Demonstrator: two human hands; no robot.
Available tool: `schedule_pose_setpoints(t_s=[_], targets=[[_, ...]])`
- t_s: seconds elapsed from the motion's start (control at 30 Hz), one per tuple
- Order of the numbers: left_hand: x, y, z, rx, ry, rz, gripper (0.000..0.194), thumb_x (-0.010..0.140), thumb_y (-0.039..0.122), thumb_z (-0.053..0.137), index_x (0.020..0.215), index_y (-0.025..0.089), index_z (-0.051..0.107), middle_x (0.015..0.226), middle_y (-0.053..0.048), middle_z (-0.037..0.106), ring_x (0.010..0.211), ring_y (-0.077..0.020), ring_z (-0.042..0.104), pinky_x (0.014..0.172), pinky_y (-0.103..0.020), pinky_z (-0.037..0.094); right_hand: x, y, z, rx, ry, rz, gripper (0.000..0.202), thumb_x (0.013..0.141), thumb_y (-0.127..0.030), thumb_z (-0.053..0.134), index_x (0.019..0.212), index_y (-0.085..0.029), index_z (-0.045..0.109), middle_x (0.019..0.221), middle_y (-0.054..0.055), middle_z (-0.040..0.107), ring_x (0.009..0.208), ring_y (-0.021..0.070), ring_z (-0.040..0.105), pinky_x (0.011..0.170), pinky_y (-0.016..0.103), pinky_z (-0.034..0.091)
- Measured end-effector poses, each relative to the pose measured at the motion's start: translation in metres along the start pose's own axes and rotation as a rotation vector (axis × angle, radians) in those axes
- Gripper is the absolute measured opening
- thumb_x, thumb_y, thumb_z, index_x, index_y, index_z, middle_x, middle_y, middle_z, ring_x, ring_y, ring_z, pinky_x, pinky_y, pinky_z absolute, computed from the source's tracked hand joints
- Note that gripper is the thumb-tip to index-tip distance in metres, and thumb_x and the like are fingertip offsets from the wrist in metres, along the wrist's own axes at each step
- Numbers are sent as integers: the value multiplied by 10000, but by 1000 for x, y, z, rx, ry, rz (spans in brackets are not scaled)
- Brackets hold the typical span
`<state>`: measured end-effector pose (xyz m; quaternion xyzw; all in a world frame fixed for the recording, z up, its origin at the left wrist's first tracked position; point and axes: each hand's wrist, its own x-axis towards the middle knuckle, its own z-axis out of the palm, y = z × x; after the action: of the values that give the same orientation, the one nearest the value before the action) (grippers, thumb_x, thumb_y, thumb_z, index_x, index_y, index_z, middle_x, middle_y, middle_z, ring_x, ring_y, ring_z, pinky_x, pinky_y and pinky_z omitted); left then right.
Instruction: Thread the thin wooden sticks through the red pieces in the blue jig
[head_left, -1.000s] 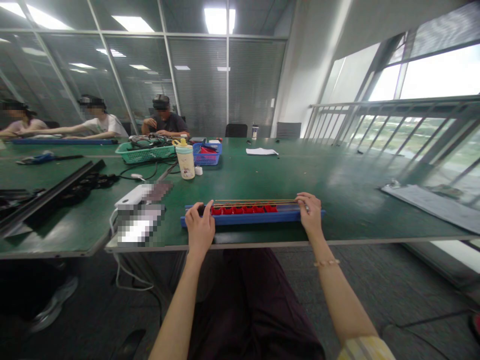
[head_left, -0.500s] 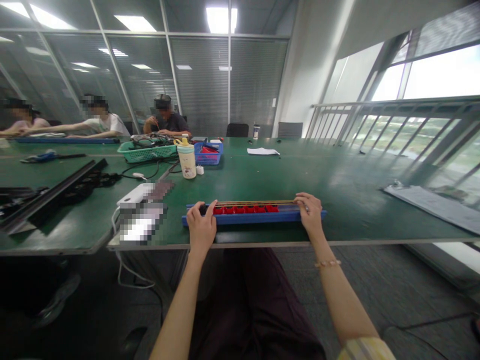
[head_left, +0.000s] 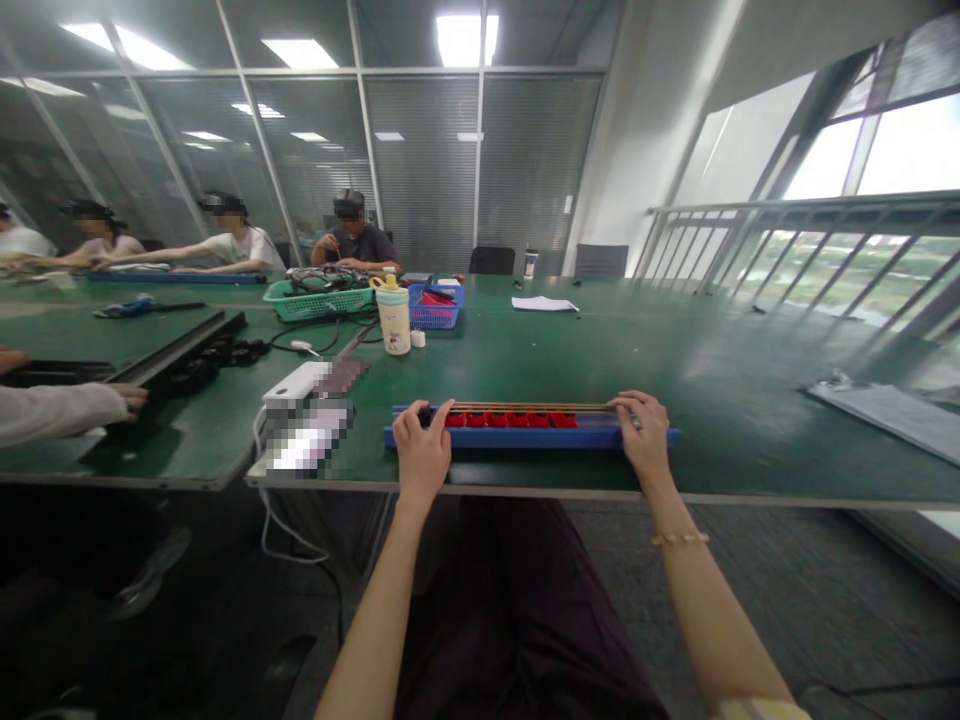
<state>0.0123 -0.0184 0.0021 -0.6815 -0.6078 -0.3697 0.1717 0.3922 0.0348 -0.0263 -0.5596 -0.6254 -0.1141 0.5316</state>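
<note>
A long blue channel [head_left: 525, 438] lies across the near part of the green table, parallel to its edge. Inside it sits a row of several red pieces [head_left: 517, 420]. Thin tan strips [head_left: 536, 406] run lengthwise along the channel's far side. My left hand [head_left: 422, 450] grips the channel near its left end, thumb pointing up and right; a black piece [head_left: 425, 415] shows between the thumb and fingers. At the other end my right hand [head_left: 645, 435] is closed, thumb and fingertips on the right tip of the strips. Its palm side is hidden.
Left of the channel are a blurred-out phone [head_left: 311, 440] and a white power bank [head_left: 296, 383]. Farther back stand a cream cup [head_left: 394, 320], a green basket [head_left: 315, 302] and a blue basket [head_left: 435, 312]. A clipboard [head_left: 885, 410] lies right. Other people work at left.
The view has swung left, so everything sits farther right. A co-worker's sleeve and hand have come in at the left table. My hands keep their places on the channel and strips.
</note>
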Motion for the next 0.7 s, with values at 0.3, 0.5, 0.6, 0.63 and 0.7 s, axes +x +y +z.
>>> schedule_pose_setpoints(t_s=[0.3, 0.5, 0.6, 0.63, 0.7], targets=[[-1, -2, -2, 6, -6, 3, 493, 925, 214, 440, 1395, 344, 514, 1308, -122, 418, 1167, -282, 394, 1041, -483, 377, 0, 2, 1, 5, -4, -25, 283, 932, -381, 455, 882, -246, 698, 1085, 60, 670, 1066, 245, 566, 969, 414, 349], [-1, -1, -2, -5, -5, -1, 480, 921, 207, 444, 1373, 342, 537, 1309, -120, 422, 1172, -281, 398, 1044, -479, 374, 0, 6, 5, -36, -3, -22, 286, 933, -360, 436, 909, -240, 695, 1076, 76, 659, 1052, 247, 560, 951, 417, 364], [-1, -1, -2, -8, -5, 0, 478, 918, 208, 450, 1367, 347, 542, 1310, -117, 420, 1179, -284, 396, 1043, -481, 375, 0, 7, 7, -57, 12, -11, 288, 929, -351, 433, 938, -234, 696, 1059, 87, 647, 1045, 249, 555, 931, 410, 380], [-1, -1, -2, -11, -5, 2, 476, 917, 209, 452, 1363, 347, 546, 1309, -117, 420, 1181, -285, 396, 1044, -483, 374, -1, 7, 8, -67, 11, -10, 291, 930, -346, 428, 946, -232, 695, 1047, 90, 646, 1042, 250, 555, 923, 407, 384], [0, -1, -2, -14, -3, 4, 470, 916, 211, 456, 1354, 347, 555, 1308, -119, 421, 1183, -288, 395, 1048, -486, 372, 0, 6, 9, -92, -4, -13, 301, 934, -331, 411, 957, -228, 693, 1020, 92, 651, 1033, 251, 556, 909, 400, 390]])
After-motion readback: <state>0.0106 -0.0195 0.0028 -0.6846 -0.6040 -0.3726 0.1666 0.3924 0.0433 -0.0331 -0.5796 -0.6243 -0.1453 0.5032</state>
